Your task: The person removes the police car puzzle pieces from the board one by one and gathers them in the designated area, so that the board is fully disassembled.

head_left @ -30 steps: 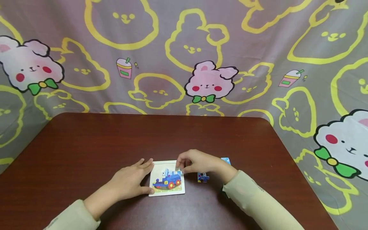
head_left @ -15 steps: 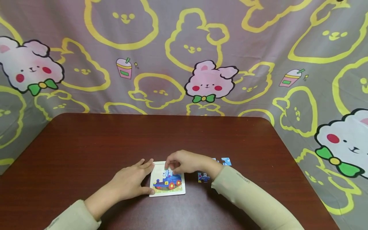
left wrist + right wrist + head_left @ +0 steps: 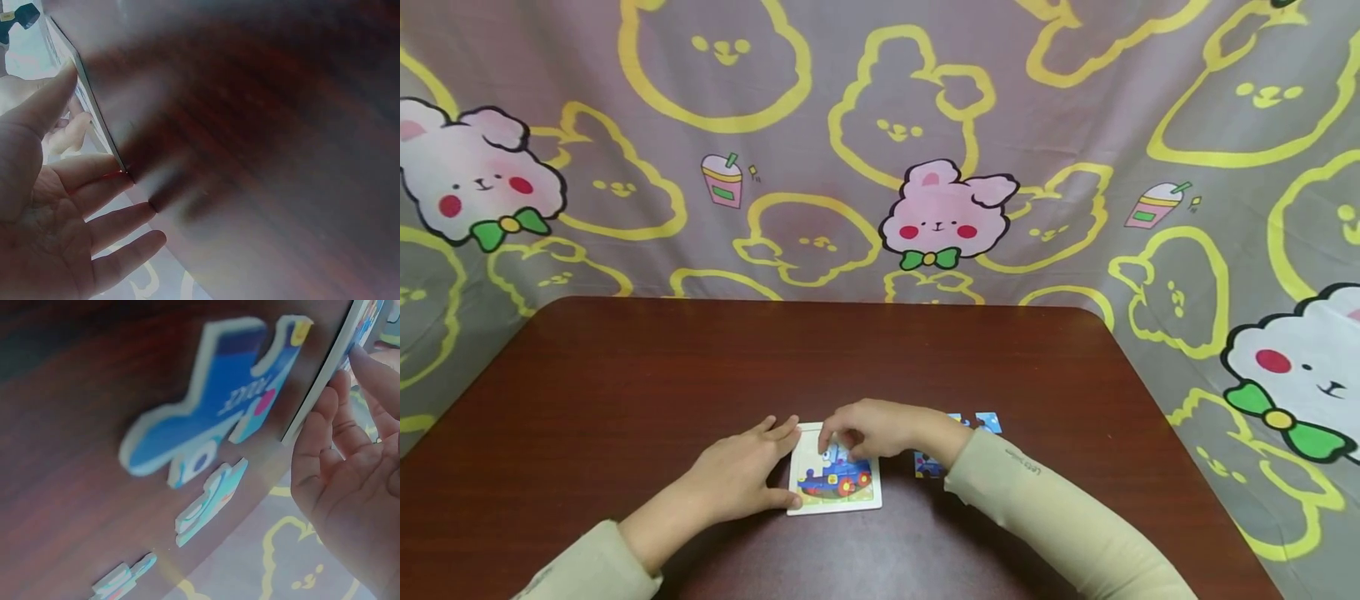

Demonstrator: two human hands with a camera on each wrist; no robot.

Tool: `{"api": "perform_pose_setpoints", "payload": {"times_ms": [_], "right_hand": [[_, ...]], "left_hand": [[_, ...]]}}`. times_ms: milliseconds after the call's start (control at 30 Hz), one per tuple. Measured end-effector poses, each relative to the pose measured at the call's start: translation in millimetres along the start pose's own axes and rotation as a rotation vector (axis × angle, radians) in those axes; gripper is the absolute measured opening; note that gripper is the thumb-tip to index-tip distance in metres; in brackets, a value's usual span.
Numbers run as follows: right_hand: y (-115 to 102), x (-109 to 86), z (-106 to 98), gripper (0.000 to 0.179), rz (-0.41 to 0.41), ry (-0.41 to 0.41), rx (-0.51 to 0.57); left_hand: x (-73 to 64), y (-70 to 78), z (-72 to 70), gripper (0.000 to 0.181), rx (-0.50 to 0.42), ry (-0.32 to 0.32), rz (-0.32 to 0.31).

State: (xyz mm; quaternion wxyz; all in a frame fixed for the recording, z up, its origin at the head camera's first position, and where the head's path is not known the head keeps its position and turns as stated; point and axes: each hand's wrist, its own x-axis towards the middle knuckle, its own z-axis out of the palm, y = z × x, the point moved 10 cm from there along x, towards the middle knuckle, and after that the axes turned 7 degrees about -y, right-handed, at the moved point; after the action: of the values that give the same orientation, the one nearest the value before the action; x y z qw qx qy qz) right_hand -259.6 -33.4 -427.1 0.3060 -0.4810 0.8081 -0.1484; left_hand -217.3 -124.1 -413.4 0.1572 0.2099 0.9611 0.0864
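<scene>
A small square jigsaw puzzle board (image 3: 838, 508) with a pale border lies on the table, showing part of a blue train with red wheels. My left hand (image 3: 737, 473) steadies its left side, fingers spread and thumb at the lower corner; the left wrist view shows the thumb on the board's edge. My right hand (image 3: 880, 428) is over the upper right of the board, pinching a blue puzzle piece (image 3: 840, 455) between thumb and index finger. In the right wrist view that piece is hidden behind the curled fingers (image 3: 312, 434).
Loose puzzle pieces lie right of the board: a blue one (image 3: 219, 394), a smaller light-blue one (image 3: 211, 503) and another farther off (image 3: 119, 582). My right forearm partly covers them in the head view. A cartoon-print curtain (image 3: 820, 242) hangs behind the brown table (image 3: 700, 358).
My right hand has moved left from the board's right edge to over its upper middle, bringing the puzzle piece beside the piece with the eye. My left hand has stayed in place.
</scene>
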Motion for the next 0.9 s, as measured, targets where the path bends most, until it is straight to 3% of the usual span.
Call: {"api": "perform_pose_setpoints", "payload": {"times_ms": [700,900], "right_hand": [[-3.6,0.3,0.0,0.033,-0.044,-0.003,0.105],[-2.0,-0.6,2.5,0.036,-0.022,0.002,0.117]], "left_hand": [[-0.8,0.2,-0.5,0.09,0.015,-0.003,-0.002],[-0.7,0.5,0.2,0.09,0.009,-0.002,-0.004]]}}
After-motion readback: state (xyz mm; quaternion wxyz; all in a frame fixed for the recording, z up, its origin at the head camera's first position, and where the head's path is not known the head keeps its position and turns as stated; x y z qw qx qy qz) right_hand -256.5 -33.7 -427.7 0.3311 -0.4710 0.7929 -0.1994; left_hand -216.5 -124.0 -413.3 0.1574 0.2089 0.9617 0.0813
